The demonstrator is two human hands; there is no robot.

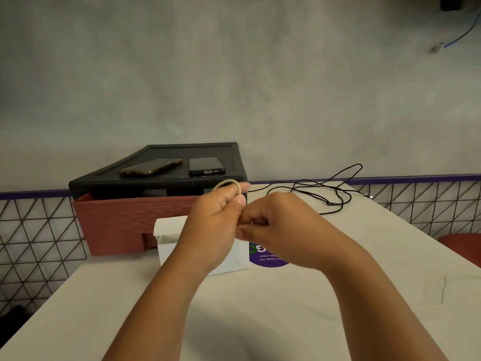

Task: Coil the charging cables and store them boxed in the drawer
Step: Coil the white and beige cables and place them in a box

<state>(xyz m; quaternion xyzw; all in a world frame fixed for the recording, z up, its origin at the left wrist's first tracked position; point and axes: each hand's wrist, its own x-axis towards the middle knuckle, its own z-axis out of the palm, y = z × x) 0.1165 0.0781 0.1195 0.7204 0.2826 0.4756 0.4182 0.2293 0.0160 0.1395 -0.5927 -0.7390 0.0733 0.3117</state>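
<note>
My left hand [216,225] is raised over the table with a beige rubber band [229,184] looped round its extended finger. My right hand [270,225] sits close against it, fingers curled and pinching something small that I cannot make out. Behind both hands stands an open white box [169,243], partly hidden by my left wrist. The reddish-brown drawer [125,220] of a black drawer unit [166,181] is pulled out behind the box. A loose black charging cable [330,194] lies tangled on the table at the right rear.
Two phones [151,168] [207,165] lie on top of the black unit. A purple round sticker [268,259] is on the beige table [260,321]. A wire grid fence [33,235] borders the table. A reddish seat [463,246] shows at right.
</note>
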